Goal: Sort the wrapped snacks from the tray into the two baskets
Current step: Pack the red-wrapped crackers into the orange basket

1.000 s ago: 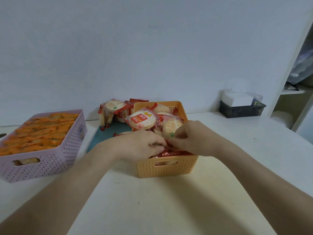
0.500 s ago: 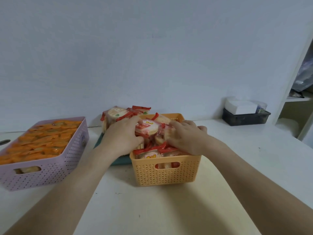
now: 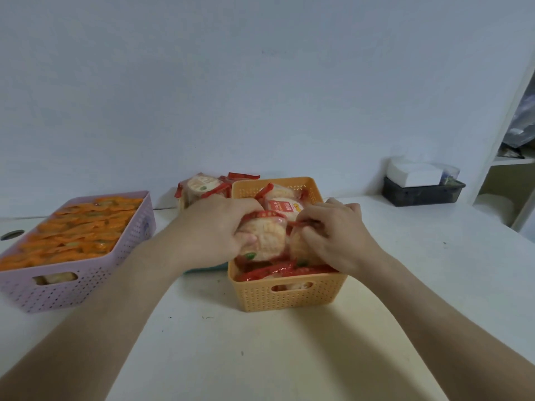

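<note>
The large basket (image 3: 86, 282) sits left on the bench (image 3: 260, 357), filled with wrapped snacks (image 3: 81, 230). The small basket (image 3: 289, 296) stands at centre, with the tray (image 3: 202, 268) behind-left of it (loose packets (image 3: 202, 185) heaped at its far end). Over the small basket, the left hand (image 3: 214, 227) and right hand (image 3: 338, 235) each grip a cracker packet (image 3: 263, 241). A bin (image 3: 422, 195) sits back right.

1. White table (image 3: 260, 357), a few tiny dark specks on it.
2. Dark grey bin (image 3: 419, 195) back right against the plain wall (image 3: 260, 82), white box (image 3: 414, 173) sitting in it.
3. White shelf (image 3: 512, 160) far right, contents blurry.
4. Small round dark thing (image 3: 11, 235) at the left edge, no clue what.
</note>
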`<state>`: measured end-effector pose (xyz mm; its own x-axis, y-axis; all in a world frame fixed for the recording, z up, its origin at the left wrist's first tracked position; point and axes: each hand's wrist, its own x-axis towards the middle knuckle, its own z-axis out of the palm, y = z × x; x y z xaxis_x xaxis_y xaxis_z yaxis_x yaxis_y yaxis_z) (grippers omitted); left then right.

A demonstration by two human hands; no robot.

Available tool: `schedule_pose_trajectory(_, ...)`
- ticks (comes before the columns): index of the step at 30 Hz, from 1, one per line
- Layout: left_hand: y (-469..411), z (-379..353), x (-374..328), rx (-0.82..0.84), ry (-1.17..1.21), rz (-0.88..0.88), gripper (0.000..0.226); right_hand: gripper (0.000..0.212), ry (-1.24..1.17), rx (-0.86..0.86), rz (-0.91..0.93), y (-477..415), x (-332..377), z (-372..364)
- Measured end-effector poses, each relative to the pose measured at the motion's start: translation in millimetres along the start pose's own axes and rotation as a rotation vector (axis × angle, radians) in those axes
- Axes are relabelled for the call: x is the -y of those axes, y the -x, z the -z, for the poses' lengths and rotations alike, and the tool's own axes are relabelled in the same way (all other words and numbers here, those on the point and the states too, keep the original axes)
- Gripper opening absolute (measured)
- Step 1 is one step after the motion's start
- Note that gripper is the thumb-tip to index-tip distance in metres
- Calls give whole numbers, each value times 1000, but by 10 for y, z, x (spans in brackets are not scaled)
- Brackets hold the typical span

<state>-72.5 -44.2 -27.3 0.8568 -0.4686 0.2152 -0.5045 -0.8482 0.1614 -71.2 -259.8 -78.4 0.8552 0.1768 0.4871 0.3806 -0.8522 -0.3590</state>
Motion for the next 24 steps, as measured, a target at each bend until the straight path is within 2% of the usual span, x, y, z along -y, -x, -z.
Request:
schedule_pose_trajectory(2,22,-52,-55,49,-16,-53,38,38,51,41,4,14,23,58)
schedule_pose_trajectory(5,38,-153,-81,108,-125,-133,5,27,124,173,29,40,65,151)
schedule_pose_trajectory(9,21,-189,-149,259,-226,-126,33,27,156,327,52,92,118,201)
schedule_pose_trajectory(11,1,-244,-158,280,-314,-125,46,26,200,370,53,116,129,169)
schedule_pose_trajectory(15,-25,-374,-230,185,-423,-185,45,15,182,202,35,217,125,11)
schedule_pose_trajectory(19,-105,-324,-263,175,-491,-142,39,26,111,15,0,325,124,-72)
schedule_pose_trajectory(22,-104,-341,-319,224,-509,-172,37,30,119,10,26,358,114,-80)
schedule_pose_trajectory(24,-107,-381,-270,332,-403,-166,47,27,157,72,43,352,107,-62)
